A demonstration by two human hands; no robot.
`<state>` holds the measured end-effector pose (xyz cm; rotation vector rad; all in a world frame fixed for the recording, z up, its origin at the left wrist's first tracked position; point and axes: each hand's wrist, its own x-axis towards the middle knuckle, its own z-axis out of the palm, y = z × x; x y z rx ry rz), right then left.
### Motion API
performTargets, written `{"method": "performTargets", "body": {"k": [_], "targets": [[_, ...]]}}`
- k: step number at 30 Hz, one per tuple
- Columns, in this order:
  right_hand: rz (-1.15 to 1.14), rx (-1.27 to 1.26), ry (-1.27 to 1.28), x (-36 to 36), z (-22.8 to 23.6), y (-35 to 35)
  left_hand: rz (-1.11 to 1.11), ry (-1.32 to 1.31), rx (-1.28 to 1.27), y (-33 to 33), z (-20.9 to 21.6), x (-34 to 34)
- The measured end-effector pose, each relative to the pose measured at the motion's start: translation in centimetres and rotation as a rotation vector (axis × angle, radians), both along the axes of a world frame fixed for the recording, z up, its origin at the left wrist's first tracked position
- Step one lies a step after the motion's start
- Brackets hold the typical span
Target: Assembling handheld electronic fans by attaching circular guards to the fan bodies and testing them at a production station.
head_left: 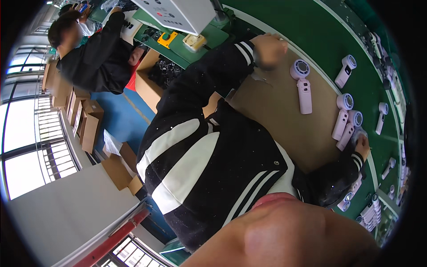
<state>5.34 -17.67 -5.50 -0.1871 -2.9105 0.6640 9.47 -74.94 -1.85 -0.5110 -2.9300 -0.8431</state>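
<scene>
My left hand (269, 50) is over the far left edge of the brown work mat (271, 102). Motion smears its fingers, so I cannot tell if it holds anything. A pale pink handheld fan (304, 95) with a round head lies on the mat near it. At the right, my right hand (363, 147) has its fingers closed on a pale, rounded, see-through piece (359, 134). Beside that hand, two more pink handheld fans (340, 124) (345, 138) lie side by side at the mat's edge.
On the green bench (311, 26) beyond the mat lie more fans (343, 75) (380, 119). A white machine box (173, 13) and a yellow button box (167, 40) stand at the left. A carton (149, 75) holds black parts. Another person (95, 53) works nearby.
</scene>
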Motion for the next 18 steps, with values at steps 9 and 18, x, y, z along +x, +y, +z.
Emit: {"method": "performTargets", "body": {"k": [9,18], "targets": [[0.168,-0.086,0.075,0.3,-0.4,1.7,0.318,-0.001,-0.349,-1.3,-2.7,3.8],[0.108,-0.330,0.433,1.0,0.0,2.6,0.273,-0.060,-0.241,-1.0,-2.8,3.8]]}}
